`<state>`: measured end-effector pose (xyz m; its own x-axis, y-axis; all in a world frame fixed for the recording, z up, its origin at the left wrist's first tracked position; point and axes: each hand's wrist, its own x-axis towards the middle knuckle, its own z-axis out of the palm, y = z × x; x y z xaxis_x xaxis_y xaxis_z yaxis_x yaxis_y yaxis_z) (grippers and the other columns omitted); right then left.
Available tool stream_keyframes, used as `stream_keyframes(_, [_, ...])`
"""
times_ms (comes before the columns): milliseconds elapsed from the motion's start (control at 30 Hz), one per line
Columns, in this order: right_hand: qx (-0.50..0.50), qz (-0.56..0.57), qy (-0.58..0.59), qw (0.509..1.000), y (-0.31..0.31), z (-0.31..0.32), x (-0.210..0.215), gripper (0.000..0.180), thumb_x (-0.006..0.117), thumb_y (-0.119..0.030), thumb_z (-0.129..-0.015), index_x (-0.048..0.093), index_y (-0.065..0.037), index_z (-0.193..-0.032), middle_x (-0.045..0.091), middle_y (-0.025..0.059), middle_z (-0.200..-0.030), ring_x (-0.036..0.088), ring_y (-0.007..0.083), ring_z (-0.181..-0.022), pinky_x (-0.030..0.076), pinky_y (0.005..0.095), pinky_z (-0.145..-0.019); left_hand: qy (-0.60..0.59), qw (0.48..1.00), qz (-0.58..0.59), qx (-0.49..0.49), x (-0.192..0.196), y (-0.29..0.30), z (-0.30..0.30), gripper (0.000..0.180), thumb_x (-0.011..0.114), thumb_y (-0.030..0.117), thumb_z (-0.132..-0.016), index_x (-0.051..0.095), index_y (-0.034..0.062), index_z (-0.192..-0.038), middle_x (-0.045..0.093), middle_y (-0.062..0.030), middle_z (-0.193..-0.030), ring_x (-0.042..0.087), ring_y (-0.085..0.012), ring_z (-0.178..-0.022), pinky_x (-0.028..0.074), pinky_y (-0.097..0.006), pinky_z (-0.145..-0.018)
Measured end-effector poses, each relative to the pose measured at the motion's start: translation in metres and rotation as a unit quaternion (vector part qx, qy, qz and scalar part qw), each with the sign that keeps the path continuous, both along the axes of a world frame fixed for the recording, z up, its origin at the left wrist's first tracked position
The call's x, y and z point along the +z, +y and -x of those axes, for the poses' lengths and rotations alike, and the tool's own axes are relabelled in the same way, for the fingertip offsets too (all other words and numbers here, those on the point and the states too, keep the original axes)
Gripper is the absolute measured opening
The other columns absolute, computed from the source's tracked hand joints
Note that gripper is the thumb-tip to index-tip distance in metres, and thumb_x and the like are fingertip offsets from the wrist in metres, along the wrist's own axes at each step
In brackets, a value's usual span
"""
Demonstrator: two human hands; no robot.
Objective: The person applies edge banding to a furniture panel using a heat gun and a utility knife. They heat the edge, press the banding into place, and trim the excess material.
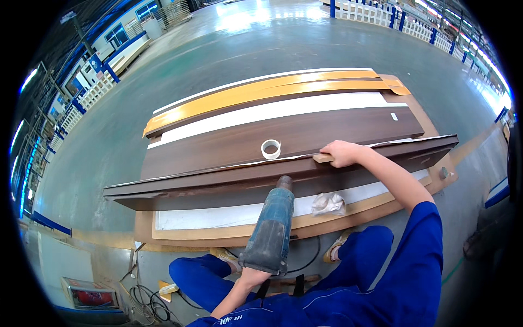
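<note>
The left hand (255, 277), low in the centre of the frame, holds a blue-green heat gun (271, 223) from behind — most of its fingers are hidden by the tool's body — with the metal nozzle pointing up the frame at the long dark brown piece (218, 185) that crosses the middle from left to right. Right of centre, the right hand (344, 153) is closed around a small wooden block (322, 158) at the upper edge of that piece; whether the block presses on it I cannot tell. A roll of white tape (272, 156) sits just left of the block, on the flat brown panel (327, 122) behind. A crumpled white wad (328, 204) lies below the long piece, right of the heat gun. Farther up the frame — above the flat panel — orange-yellow film (245, 92) covers another long strip.
</note>
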<state>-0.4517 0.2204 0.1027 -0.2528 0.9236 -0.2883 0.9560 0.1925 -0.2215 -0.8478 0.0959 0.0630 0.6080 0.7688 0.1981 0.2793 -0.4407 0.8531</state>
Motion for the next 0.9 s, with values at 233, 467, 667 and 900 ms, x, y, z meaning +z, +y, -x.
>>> stream_keyframes(233, [-0.004,-0.017,0.031,0.999,0.015,0.016,-0.006,0.038,0.056,-0.008,-0.067,0.060,0.000,-0.104,0.063,0.0195,-0.099,0.058,0.0336,-0.097,0.045,0.0383,-0.087,-0.181,0.958,0.217,0.045,-0.036,0.006,0.015,0.013,0.060,-0.001,-0.077,0.056,0.0011,-0.090,0.055,-0.0051,-0.074,0.053,-0.0123,-0.062,0.045,-0.025,-0.055])
stream_keyframes(467, [-0.021,0.022,0.023,0.999,0.009,0.028,0.007,0.042,0.056,-0.006,-0.066,0.057,-0.001,-0.108,0.060,0.0193,-0.104,0.055,0.0344,-0.101,0.043,0.0391,-0.089,-0.236,0.921,0.308,-0.017,-0.025,0.013,0.063,0.041,0.068,0.016,-0.072,0.050,-0.0018,-0.104,0.053,-0.0098,-0.091,0.054,-0.0161,-0.075,0.045,-0.030,-0.067])
stream_keyframes(667, [0.039,-0.003,0.055,0.998,0.048,0.097,-0.012,0.036,0.056,-0.012,-0.067,0.059,0.003,-0.100,0.062,0.0215,-0.095,0.057,0.0359,-0.095,0.045,0.0402,-0.086,-0.252,0.894,0.370,-0.026,0.001,0.005,0.091,0.047,0.065,0.026,-0.075,0.046,-0.0034,-0.106,0.050,-0.0112,-0.092,0.051,-0.0178,-0.077,0.043,-0.031,-0.069])
stream_keyframes(900, [0.017,0.019,0.021,0.999,0.054,0.099,-0.007,0.038,0.056,-0.010,-0.068,0.059,0.001,-0.105,0.060,0.0203,-0.102,0.056,0.0344,-0.099,0.045,0.0384,-0.087,-0.286,0.889,0.354,-0.051,-0.010,0.011,0.103,0.044,0.065,0.031,-0.078,0.047,-0.0019,-0.102,0.049,-0.0097,-0.089,0.050,-0.0164,-0.074,0.042,-0.030,-0.065])
